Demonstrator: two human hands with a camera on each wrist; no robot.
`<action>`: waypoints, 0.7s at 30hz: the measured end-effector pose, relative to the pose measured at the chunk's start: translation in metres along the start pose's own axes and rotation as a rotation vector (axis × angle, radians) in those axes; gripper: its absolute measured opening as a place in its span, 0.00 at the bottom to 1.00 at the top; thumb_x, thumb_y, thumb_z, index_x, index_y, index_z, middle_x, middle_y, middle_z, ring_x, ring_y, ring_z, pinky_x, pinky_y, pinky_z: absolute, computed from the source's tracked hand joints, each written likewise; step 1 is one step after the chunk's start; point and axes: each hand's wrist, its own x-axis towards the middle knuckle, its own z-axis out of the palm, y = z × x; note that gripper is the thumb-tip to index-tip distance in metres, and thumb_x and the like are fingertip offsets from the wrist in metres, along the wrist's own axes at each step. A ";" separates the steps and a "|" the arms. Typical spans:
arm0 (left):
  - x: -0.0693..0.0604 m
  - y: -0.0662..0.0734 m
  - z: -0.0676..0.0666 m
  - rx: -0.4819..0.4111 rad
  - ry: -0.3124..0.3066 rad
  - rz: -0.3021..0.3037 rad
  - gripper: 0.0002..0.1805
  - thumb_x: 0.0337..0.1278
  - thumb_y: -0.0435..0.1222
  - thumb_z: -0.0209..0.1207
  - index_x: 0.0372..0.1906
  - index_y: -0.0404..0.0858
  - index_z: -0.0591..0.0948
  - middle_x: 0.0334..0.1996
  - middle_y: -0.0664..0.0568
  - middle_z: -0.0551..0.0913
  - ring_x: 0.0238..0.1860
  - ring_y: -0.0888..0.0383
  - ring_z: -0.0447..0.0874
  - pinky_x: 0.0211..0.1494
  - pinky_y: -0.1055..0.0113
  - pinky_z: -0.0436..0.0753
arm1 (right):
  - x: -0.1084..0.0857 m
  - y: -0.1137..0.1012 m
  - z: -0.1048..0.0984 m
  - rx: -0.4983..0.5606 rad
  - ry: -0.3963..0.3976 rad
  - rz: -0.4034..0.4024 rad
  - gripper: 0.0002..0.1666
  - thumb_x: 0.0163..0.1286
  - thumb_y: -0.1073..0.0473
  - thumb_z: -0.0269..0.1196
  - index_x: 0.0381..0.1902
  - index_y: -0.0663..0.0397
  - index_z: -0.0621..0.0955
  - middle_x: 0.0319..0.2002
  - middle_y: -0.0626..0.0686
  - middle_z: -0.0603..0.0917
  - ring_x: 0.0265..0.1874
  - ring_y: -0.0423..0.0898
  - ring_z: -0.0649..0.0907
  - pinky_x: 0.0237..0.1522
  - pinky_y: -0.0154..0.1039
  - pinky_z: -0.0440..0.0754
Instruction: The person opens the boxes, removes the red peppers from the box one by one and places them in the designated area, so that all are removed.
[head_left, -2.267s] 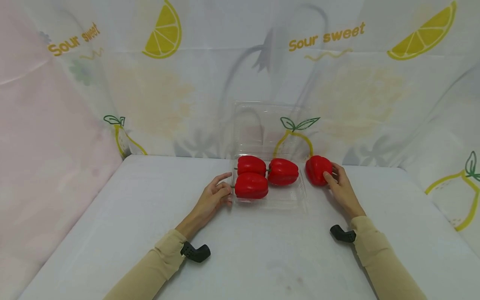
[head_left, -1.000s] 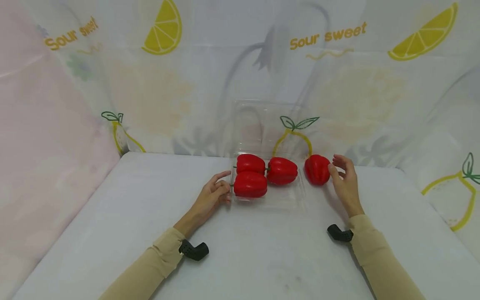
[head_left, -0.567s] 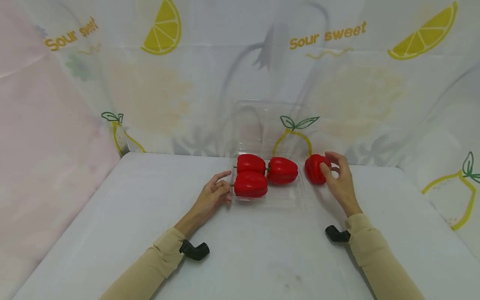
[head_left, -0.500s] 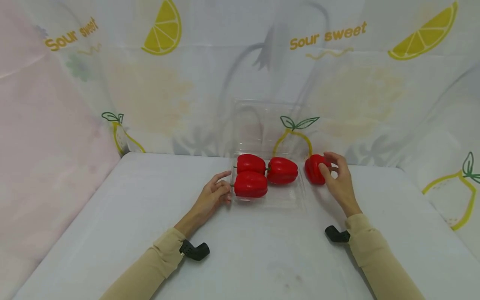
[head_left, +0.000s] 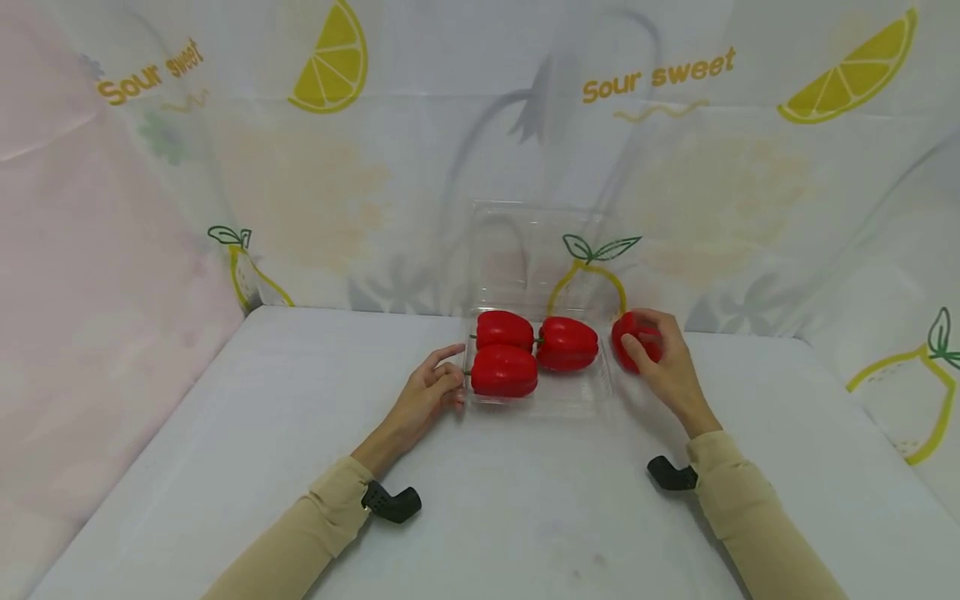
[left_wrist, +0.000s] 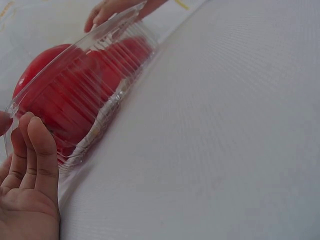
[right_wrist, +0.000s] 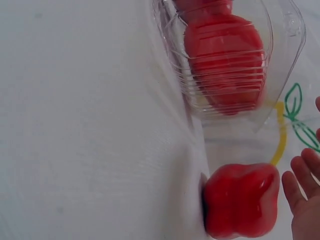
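On the white table stands a clear plastic container (head_left: 566, 393), its lid (head_left: 517, 250) raised at the back. Inside lie three red bell peppers, one at the back left (head_left: 504, 328), one at the front left (head_left: 505, 372) and one on the right (head_left: 567, 343). My left hand (head_left: 420, 398) holds the container's left edge, fingers against its wall in the left wrist view. A fourth red bell pepper (right_wrist: 240, 200) sits on the table just right of the container. Over it hovers my right hand (head_left: 667, 367), fingers spread; the right wrist view shows a gap between them.
A white cloth with lemon prints (head_left: 420, 167) hangs directly behind the container, and a pinkish cloth (head_left: 97, 292) closes off the left side. White tabletop (head_left: 525, 508) extends in front of both hands. A black wrist camera (head_left: 392, 504) sits on each sleeve.
My right hand drew back from the loose pepper, then moved left and over it again. The left hand and the container stay where they were.
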 end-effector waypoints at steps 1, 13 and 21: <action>0.000 0.000 0.000 0.000 -0.001 0.001 0.28 0.67 0.30 0.48 0.70 0.40 0.58 0.33 0.57 0.75 0.30 0.64 0.77 0.36 0.74 0.80 | 0.000 0.000 0.001 -0.011 -0.014 -0.006 0.26 0.67 0.67 0.57 0.60 0.69 0.66 0.57 0.67 0.69 0.54 0.61 0.74 0.56 0.26 0.73; 0.000 0.000 0.000 0.016 -0.002 -0.007 0.27 0.67 0.31 0.48 0.70 0.40 0.59 0.34 0.57 0.75 0.30 0.63 0.76 0.37 0.73 0.81 | 0.006 0.037 0.015 -0.092 -0.049 -0.156 0.29 0.61 0.67 0.64 0.61 0.58 0.70 0.58 0.56 0.71 0.57 0.52 0.71 0.61 0.38 0.73; 0.000 -0.001 -0.001 0.014 -0.001 0.000 0.27 0.67 0.31 0.48 0.69 0.40 0.59 0.34 0.57 0.75 0.30 0.63 0.76 0.36 0.73 0.81 | 0.006 0.024 0.020 -0.149 -0.118 -0.205 0.31 0.59 0.65 0.66 0.60 0.57 0.70 0.57 0.54 0.73 0.58 0.49 0.71 0.60 0.34 0.73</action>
